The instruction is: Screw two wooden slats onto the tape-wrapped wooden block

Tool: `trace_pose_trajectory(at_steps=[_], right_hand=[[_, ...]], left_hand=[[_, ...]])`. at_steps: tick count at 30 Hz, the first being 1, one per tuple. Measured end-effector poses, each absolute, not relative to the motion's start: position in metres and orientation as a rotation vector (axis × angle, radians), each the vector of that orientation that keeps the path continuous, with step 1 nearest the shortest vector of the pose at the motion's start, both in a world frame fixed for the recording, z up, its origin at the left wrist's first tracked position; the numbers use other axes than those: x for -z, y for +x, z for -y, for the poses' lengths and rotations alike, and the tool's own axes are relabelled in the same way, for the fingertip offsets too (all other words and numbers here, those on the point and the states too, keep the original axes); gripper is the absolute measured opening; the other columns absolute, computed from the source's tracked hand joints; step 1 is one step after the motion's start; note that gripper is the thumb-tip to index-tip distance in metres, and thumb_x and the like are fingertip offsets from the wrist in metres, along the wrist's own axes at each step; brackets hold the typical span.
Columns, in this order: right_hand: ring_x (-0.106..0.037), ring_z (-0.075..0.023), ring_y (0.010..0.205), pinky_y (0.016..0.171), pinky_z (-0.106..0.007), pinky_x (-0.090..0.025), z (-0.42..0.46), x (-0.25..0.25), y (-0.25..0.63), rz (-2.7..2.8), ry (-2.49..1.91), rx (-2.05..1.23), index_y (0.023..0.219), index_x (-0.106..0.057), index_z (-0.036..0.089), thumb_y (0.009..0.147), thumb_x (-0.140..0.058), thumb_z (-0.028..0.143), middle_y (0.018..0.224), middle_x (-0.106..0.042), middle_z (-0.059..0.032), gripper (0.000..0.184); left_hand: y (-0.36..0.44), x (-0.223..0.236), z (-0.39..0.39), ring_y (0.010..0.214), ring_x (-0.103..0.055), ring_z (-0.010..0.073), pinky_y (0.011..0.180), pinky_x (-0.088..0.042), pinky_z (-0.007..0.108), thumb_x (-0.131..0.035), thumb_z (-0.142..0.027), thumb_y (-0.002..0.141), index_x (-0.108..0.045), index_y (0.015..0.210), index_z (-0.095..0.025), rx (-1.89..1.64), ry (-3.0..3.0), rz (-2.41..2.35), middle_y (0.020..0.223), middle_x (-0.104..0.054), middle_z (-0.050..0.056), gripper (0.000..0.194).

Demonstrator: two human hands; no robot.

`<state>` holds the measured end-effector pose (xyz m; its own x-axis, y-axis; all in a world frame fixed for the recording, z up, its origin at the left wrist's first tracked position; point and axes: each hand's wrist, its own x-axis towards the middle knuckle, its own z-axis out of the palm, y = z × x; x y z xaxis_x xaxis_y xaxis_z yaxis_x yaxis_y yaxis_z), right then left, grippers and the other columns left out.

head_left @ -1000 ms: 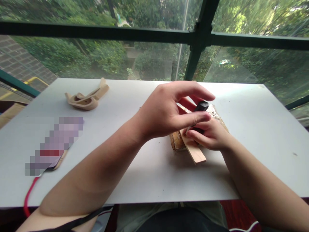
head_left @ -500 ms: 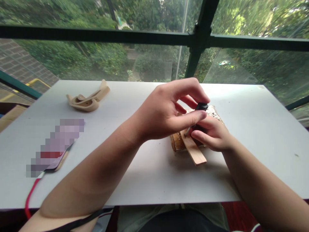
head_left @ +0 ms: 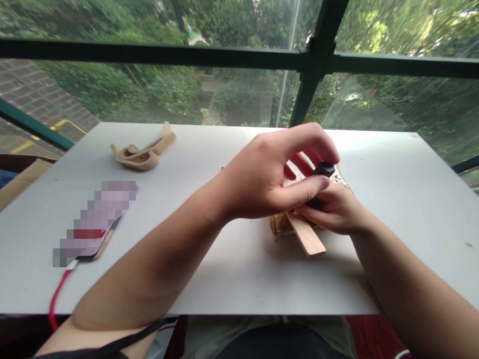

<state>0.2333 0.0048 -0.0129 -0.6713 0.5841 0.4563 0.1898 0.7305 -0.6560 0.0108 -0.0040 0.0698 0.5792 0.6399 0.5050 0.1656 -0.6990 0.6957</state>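
My left hand point(head_left: 275, 172) pinches the end of a black-handled screwdriver point(head_left: 324, 170) between thumb and index finger. Its other fingers curl loosely behind. Just below, my right hand point(head_left: 333, 209) is closed around the lower part of the same handle. The metal shaft is hidden behind my fingers. Under my hands a flat pale wooden strip point(head_left: 309, 238) lies across a brown block point(head_left: 276, 224) with a crinkled, shiny whitish top. One end of the strip juts out toward me; the other is covered by my hands.
Pale curved wooden pieces point(head_left: 144, 154) lie at the back left of the white table point(head_left: 224, 279). A blurred-out purple phone-like item point(head_left: 108, 209) with a red cord point(head_left: 56, 299) is at the left. Windows stand behind the table; a cardboard box point(head_left: 22, 182) is beyond its left edge.
The view has shifted slightly, so everything sits a little to the right. The screwdriver handle leans more to the right, and its shaft, visible before, is now covered by my right hand's fingers.
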Motion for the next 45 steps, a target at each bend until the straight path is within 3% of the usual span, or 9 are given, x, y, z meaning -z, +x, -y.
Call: trace_pose_trajectory(at_steps=[4, 10, 17, 24, 31, 39, 45], right_hand=[[-0.068, -0.0186, 0.080, 0.078, -0.031, -0.054, -0.006, 0.015, 0.232, 2.225, -0.602, -0.777, 0.102, -0.072, 0.022, 0.085, -0.068, 0.007, 0.092, -0.073, -0.0027, 0.023], [-0.067, -0.0180, 0.083, 0.080, -0.030, -0.053, -0.005, 0.015, 0.231, 2.210, -0.644, -0.740, 0.097, -0.072, 0.022, 0.086, -0.070, 0.011, 0.088, -0.073, -0.0014, 0.015], [-0.065, -0.0160, 0.078, 0.074, -0.028, -0.052, -0.005, 0.016, 0.231, 2.218, -0.665, -0.685, 0.107, -0.071, 0.023, 0.087, -0.071, 0.014, 0.084, -0.071, -0.0004, 0.022], [-0.063, -0.0186, 0.081, 0.071, -0.029, -0.051, -0.004, 0.017, 0.232, 2.229, -0.696, -0.660, 0.095, -0.068, 0.021, 0.086, -0.070, 0.015, 0.084, -0.068, -0.0018, 0.011], [-0.058, -0.0156, 0.073, 0.066, -0.028, -0.049, -0.003, 0.014, 0.230, 2.202, -0.678, -0.717, 0.096, -0.066, 0.021, 0.084, -0.072, 0.015, 0.079, -0.063, -0.0006, 0.015], [-0.055, -0.0153, 0.075, 0.073, -0.030, -0.047, -0.002, 0.004, 0.231, 2.243, -0.596, -0.800, 0.090, -0.065, 0.019, 0.081, -0.060, 0.002, 0.082, -0.062, -0.0017, 0.020], [-0.063, -0.0202, 0.086, 0.080, -0.035, -0.051, -0.003, 0.003, 0.228, 2.292, -0.576, -0.752, 0.089, -0.070, 0.019, 0.079, -0.064, 0.004, 0.090, -0.070, -0.0054, 0.019]], left_hand=[[0.011, -0.069, 0.004, 0.094, -0.071, 0.0150, 0.073, -0.060, 0.023, -0.062, -0.016, 0.088, -0.065, 0.106, -0.021, -1.042, 2.217, -0.606, 0.109, -0.072, 0.003, 0.019], [0.012, -0.068, 0.003, 0.089, -0.069, 0.0121, 0.069, -0.059, 0.020, -0.063, -0.010, 0.086, -0.067, 0.103, -0.019, -1.099, 2.237, -0.556, 0.102, -0.070, 0.001, 0.019], [0.012, -0.065, 0.002, 0.092, -0.071, 0.0134, 0.070, -0.062, 0.020, -0.065, -0.014, 0.086, -0.066, 0.104, -0.023, -1.126, 2.200, -0.594, 0.108, -0.071, 0.000, 0.020], [0.010, -0.063, 0.000, 0.095, -0.071, 0.0158, 0.077, -0.062, 0.024, -0.068, -0.028, 0.090, -0.061, 0.109, -0.021, -1.089, 2.208, -0.638, 0.113, -0.072, 0.005, 0.022], [0.009, -0.062, -0.003, 0.097, -0.071, 0.0182, 0.076, -0.064, 0.026, -0.068, -0.033, 0.091, -0.064, 0.107, -0.020, -1.094, 2.223, -0.639, 0.106, -0.073, 0.005, 0.021], [0.010, -0.064, 0.002, 0.089, -0.074, 0.0153, 0.075, -0.066, 0.024, -0.067, -0.017, 0.088, -0.068, 0.103, -0.022, -1.111, 2.121, -0.604, 0.105, -0.073, 0.003, 0.016], [0.008, -0.064, 0.000, 0.095, -0.074, 0.0194, 0.077, -0.067, 0.028, -0.064, -0.020, 0.088, -0.068, 0.105, -0.027, -1.041, 2.154, -0.618, 0.103, -0.074, 0.003, 0.019]])
